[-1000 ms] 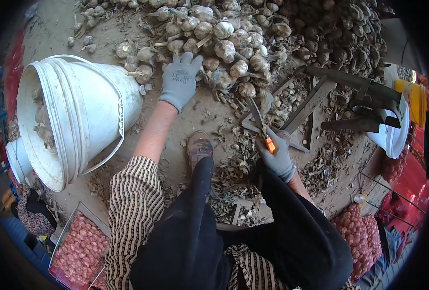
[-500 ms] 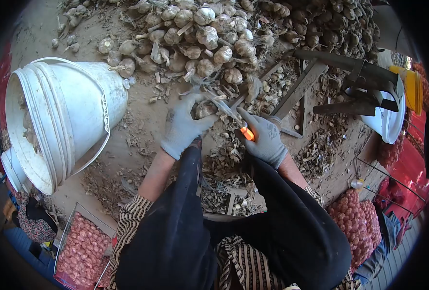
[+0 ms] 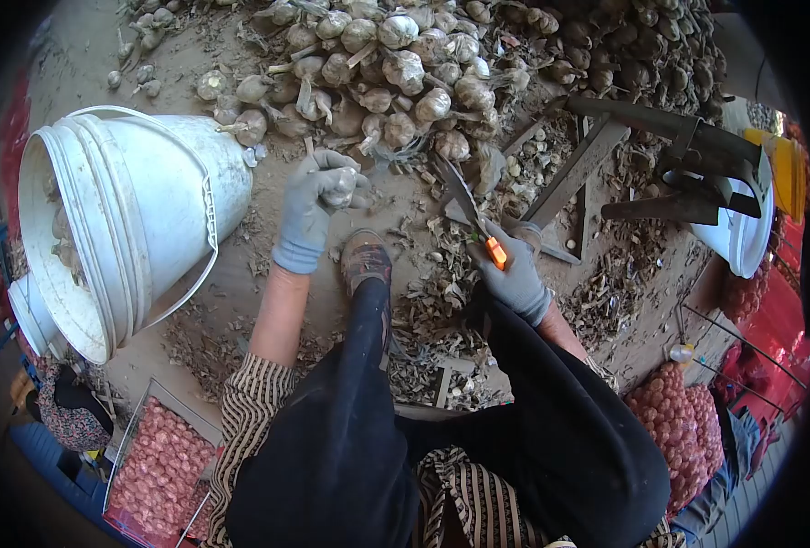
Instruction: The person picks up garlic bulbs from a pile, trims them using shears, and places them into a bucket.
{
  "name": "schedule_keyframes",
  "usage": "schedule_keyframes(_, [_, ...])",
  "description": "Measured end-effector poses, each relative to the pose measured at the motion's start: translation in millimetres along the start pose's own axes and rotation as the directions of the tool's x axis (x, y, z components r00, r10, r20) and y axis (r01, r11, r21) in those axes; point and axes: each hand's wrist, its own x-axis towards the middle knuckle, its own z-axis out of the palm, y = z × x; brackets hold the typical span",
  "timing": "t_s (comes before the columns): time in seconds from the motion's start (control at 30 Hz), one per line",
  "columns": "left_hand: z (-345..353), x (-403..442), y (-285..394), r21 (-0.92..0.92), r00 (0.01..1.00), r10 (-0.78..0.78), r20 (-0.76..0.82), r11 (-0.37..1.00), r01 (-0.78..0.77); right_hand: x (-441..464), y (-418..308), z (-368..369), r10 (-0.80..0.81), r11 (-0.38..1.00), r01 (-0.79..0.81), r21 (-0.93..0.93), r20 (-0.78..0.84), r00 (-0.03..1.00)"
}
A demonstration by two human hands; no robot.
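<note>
My left hand point(image 3: 306, 215), in a grey glove, is closed around a garlic bulb point(image 3: 339, 185), mostly covered by the fingers. It is held above the bare ground, between the white bucket and the garlic heap. My right hand point(image 3: 517, 274), also gloved, grips the orange handle of a knife point(image 3: 462, 194). Its dark blade points up and left toward the heap, apart from the left hand. A large pile of garlic bulbs point(image 3: 403, 68) with dry stems lies just beyond both hands.
A white bucket point(image 3: 172, 169) lies on its side at left, bulbs inside. A metal frame point(image 3: 574, 169) stands right of the knife. Dry trimmings point(image 3: 432, 315) cover the ground around my shoe point(image 3: 366, 256). Filled garlic sacks point(image 3: 674, 425) are at right; a crate of garlic point(image 3: 163, 461) is lower left.
My left hand has moved left with the garlic bulb, away from the knife, uncovering my shoe. The right hand stays nearly in place, and the blade now shows clearly.
</note>
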Motion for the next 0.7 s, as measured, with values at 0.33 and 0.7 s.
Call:
schedule_keyframes(0.33, [0, 86, -11, 0.931, 0.969, 0.035, 0.246, -0.286, -0.226, 2, -2, 0, 0.099, 0.984, -0.083, 0.157, -0.097, 0.990])
schedule_keyframes(0.7, [8, -9, -50, 0.032, 0.966, -0.218, -0.143, 0.974, 0.224, 6, -21, -15, -0.134, 0.836, 0.128, -0.533, 0.027, 0.991])
